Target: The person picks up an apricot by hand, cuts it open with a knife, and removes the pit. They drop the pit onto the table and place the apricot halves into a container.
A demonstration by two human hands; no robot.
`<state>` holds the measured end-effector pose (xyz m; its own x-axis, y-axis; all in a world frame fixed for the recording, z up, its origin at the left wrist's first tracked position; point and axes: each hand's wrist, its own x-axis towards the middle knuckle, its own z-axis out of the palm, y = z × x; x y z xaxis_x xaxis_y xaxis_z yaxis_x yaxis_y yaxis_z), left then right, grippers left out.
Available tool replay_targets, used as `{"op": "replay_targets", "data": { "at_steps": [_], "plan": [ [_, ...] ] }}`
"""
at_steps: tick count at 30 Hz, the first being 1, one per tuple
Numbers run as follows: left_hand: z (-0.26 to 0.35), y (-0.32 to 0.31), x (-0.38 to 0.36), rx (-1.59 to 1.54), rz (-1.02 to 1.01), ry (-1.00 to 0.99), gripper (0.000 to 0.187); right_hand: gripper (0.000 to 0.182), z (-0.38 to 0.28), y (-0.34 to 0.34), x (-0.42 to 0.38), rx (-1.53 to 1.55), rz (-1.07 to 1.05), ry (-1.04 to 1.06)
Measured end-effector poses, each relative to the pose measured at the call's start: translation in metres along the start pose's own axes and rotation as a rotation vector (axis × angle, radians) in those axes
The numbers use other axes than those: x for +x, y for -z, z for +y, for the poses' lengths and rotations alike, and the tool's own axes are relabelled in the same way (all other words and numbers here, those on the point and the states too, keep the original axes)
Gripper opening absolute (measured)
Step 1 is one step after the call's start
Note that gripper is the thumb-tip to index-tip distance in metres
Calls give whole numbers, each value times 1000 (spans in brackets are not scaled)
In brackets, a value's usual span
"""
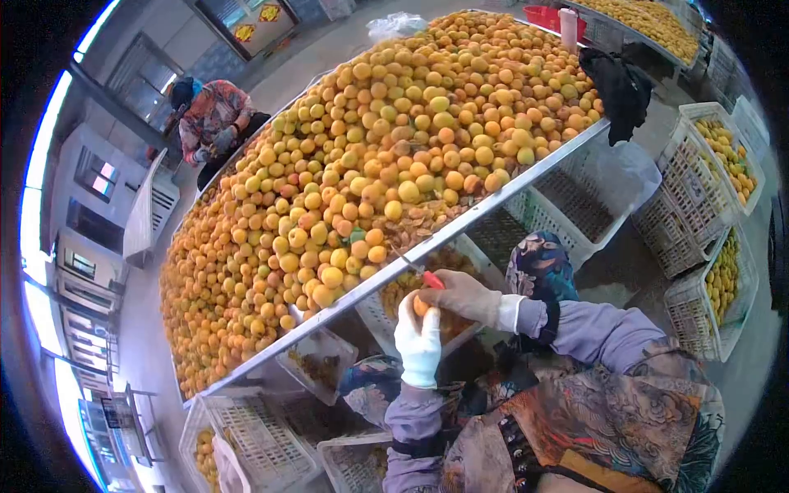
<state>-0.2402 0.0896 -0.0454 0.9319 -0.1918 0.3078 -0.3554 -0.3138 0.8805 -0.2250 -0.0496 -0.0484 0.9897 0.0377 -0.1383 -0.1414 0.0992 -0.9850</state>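
Observation:
My left hand point(418, 343), in a white glove, is closed around an orange apricot point(422, 306); only part of the fruit shows between the fingers. My right hand point(468, 297), in a greyish glove, grips a small knife by its red handle point(433, 280). The thin blade point(408, 261) points up and left toward the metal table edge point(460, 218). Both hands are close together in front of that edge, over crates. Behind them lies a large heap of apricots point(362, 140), with flattened brownish pieces point(423, 220) along its near side.
Under the table stand white crates point(329, 361), some holding fruit pieces. Stacked crates of apricots point(699, 177) rise at the right. A black cloth point(615, 90) hangs over the table corner near a plastic bag point(629, 177). Another person point(215, 123) sits across the heap.

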Motion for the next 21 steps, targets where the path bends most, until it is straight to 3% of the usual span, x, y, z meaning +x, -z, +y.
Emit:
{"op": "replay_targets", "data": {
  "at_steps": [2, 4, 6, 11, 14, 16, 19, 21],
  "plan": [
    [-6, 2, -3, 20, 12, -1, 28, 32, 2, -1, 1, -71, -36, -59],
    [-27, 2, -6, -328, 26, 247, 29, 29, 21, -1, 4, 56, -37, -32],
    [-42, -2, -9, -769, 124, 320, 38, 27, 33, -1, 3, 182, -34, -6],
    [-33, -1, -3, -1228, 98, 475, 42, 28, 35, 2, 0, 260, -45, -37],
    [-46, 2, -3, -1307, 135, 495, 42, 29, 34, 7, -1, 248, -23, -22],
    [-47, 8, 0, -1347, 40, 501, 41, 29, 35, 13, 5, 216, 4, -17],
    [-42, 6, 2, -1225, 129, 474, 44, 20, 26, 17, 15, -48, 110, 48],
    [-41, 4, 2, -1235, 106, 486, 45, 19, -9, 18, 8, 73, 102, -14]
  ]
}}
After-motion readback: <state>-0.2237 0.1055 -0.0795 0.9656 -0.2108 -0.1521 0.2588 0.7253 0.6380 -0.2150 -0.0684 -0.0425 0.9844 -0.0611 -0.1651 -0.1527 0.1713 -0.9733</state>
